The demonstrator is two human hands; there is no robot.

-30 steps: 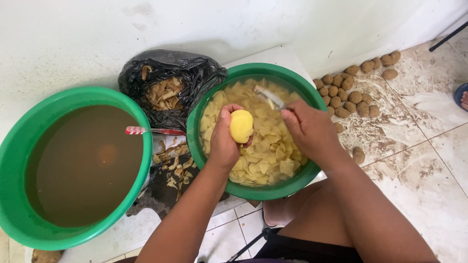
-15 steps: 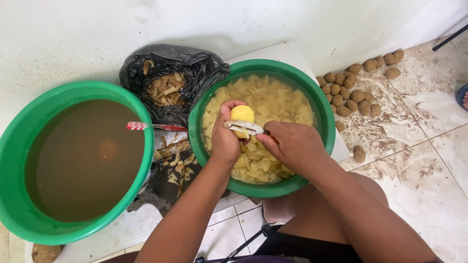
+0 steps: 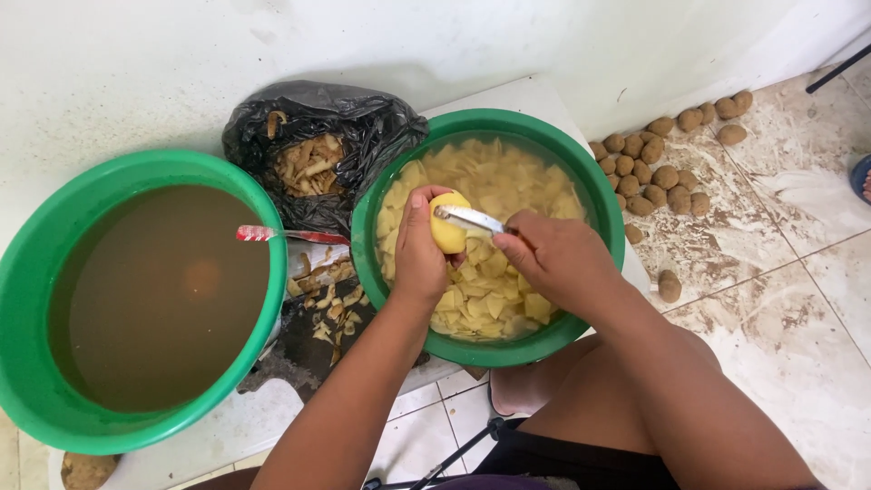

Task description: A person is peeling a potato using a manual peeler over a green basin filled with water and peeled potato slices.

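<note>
Left hand (image 3: 417, 259) gripping a peeled yellow potato (image 3: 449, 225) over the right green basin (image 3: 599, 195), which is full of pale potato slices (image 3: 494, 286) in water. Right hand (image 3: 558, 259) closed on a metal slicer (image 3: 467, 219), blade end touching the potato's top. Left green basin (image 3: 36, 272) holds murky brown water (black bag of peelings (image 3: 318, 150) between basins; unpeeled potatoes (image 3: 653, 177) on floor).
</note>
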